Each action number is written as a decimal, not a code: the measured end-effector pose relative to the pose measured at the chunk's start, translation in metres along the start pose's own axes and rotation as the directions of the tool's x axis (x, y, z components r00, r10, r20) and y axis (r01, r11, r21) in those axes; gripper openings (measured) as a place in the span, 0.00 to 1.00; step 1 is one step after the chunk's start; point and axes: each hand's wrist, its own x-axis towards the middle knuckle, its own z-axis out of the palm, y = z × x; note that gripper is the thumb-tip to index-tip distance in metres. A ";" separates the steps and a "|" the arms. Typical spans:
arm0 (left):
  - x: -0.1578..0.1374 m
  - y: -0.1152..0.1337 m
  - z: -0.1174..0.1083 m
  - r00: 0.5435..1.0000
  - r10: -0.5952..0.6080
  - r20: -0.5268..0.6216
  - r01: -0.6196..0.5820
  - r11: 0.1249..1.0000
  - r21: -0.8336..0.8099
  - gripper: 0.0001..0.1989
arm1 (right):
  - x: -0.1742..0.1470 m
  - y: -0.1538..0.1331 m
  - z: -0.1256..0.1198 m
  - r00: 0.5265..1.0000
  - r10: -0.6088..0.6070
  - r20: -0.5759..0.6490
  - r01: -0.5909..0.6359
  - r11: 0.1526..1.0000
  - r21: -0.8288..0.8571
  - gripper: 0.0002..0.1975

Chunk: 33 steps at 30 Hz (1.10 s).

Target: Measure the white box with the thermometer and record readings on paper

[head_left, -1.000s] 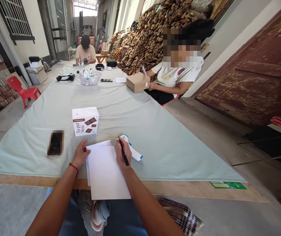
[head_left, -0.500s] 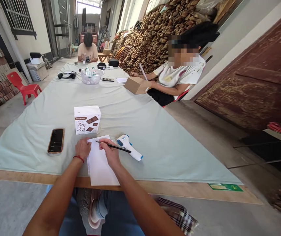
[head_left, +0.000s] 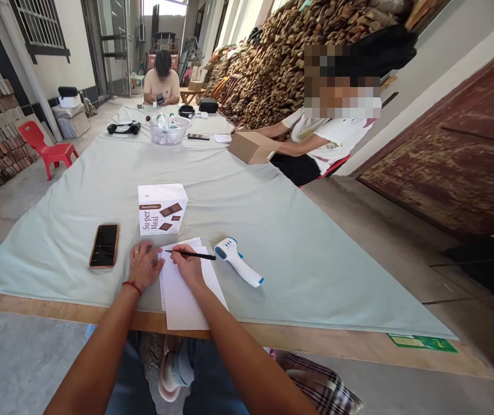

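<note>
My right hand (head_left: 188, 269) grips a black pen (head_left: 195, 254), its tip close to the upper left of the white paper (head_left: 190, 305). The hand rests on the sheet. Fingers apart, my left hand (head_left: 145, 264) lies on the cloth at the paper's left edge, with a red cord on the wrist. Behind the paper stands a white box (head_left: 162, 209) printed with chocolate bars. Right of the pen lies a white and blue infrared thermometer (head_left: 238, 262). A smartphone (head_left: 104, 246) lies face up to the left of my left hand.
A pale green cloth (head_left: 298, 271) covers the table. Farther back are a clear plastic bowl (head_left: 169, 134) with bottles and a cardboard box (head_left: 253, 147). One person (head_left: 316, 127) sits at the right side, another (head_left: 162, 83) at the far end. A red chair (head_left: 46, 147) stands left.
My left hand has spread its fingers beside the paper. The pen has swung flatter, its tip shifting slightly. The view has turned a little left.
</note>
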 end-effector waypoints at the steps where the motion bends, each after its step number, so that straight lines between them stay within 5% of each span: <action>1: -0.001 0.001 0.000 1.000 -0.003 -0.001 0.003 1.000 0.007 0.14 | 0.000 0.002 0.001 1.000 -0.030 0.000 0.030 0.999 -0.020 0.06; 7: -0.002 0.002 0.001 1.000 -0.005 0.000 0.005 1.000 -0.015 0.15 | -0.004 0.016 0.002 0.989 -0.146 -0.017 0.144 0.986 -0.085 0.07; 33: -0.003 0.002 0.003 1.000 0.021 -0.001 -0.021 1.000 -0.011 0.15 | -0.002 0.035 -0.001 0.983 -0.177 0.049 0.184 0.951 -0.248 0.08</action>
